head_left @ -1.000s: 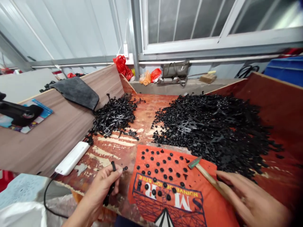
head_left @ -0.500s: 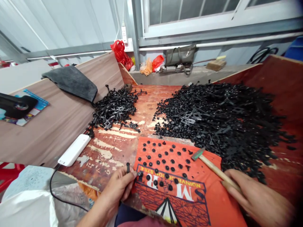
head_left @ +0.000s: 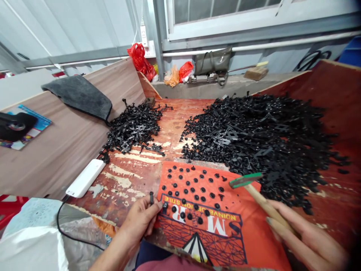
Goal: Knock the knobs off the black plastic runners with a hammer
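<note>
My left hand point(head_left: 141, 218) pinches a small black part point(head_left: 151, 198) at the left edge of an orange printed cloth point(head_left: 262, 233). My right hand point(head_left: 301, 233) is closed around the wooden handle of a hammer point(head_left: 265, 201). The hammer's green head is raised over the cloth's upper right area. Several small round black pieces point(head_left: 196, 197) are spread over the cloth, mostly apart from one another. One of them point(head_left: 165, 205) lies right by my left fingertips.
A big heap of black parts point(head_left: 254, 135) covers the right of the worn red table point(head_left: 121, 195). A smaller heap point(head_left: 135, 126) lies at the left, near a white power bank point(head_left: 86, 178) with a black cable. Wooden boards point(head_left: 56, 146) border the table.
The hammer's head has turned and risen slightly, showing more of its green side. My left hand keeps its pinch. The whole view has shifted a little.
</note>
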